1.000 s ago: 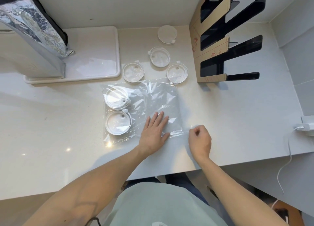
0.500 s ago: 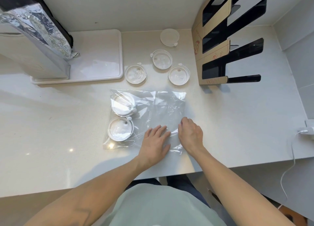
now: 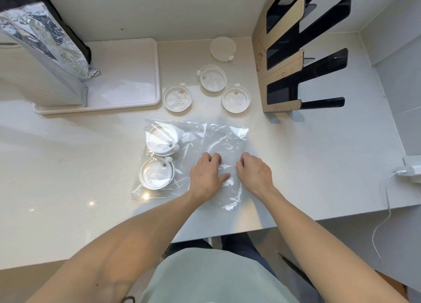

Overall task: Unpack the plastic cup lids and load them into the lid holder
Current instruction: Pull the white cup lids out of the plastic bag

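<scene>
A clear plastic bag (image 3: pixel 225 138) lies flat on the white counter. Inside its left part sit a stack of white cup lids (image 3: pixel 160 139) and a single lid (image 3: pixel 156 172). My left hand (image 3: pixel 205 177) and my right hand (image 3: pixel 255 172) rest side by side on the bag's empty right part, fingers curled into the film. Several loose lids lie beyond the bag: one (image 3: pixel 178 98), one (image 3: pixel 213 78), one (image 3: pixel 235 99) and a white one (image 3: pixel 222 48) further back. The black and cardboard lid holder (image 3: pixel 282 74) stands at the back right, its slots showing no lids.
A white tray (image 3: pixel 127 74) lies at the back left, with a foil-lined bag (image 3: pixel 45 36) standing on its left end. A white charger (image 3: pixel 410 168) with a trailing cable sits at the counter's right edge. Walls close the back and right.
My right hand moved left from the bag's right edge onto the bag, beside my left hand. My left hand's fingers went from flat and spread to curled. The bag's right part is more creased.
</scene>
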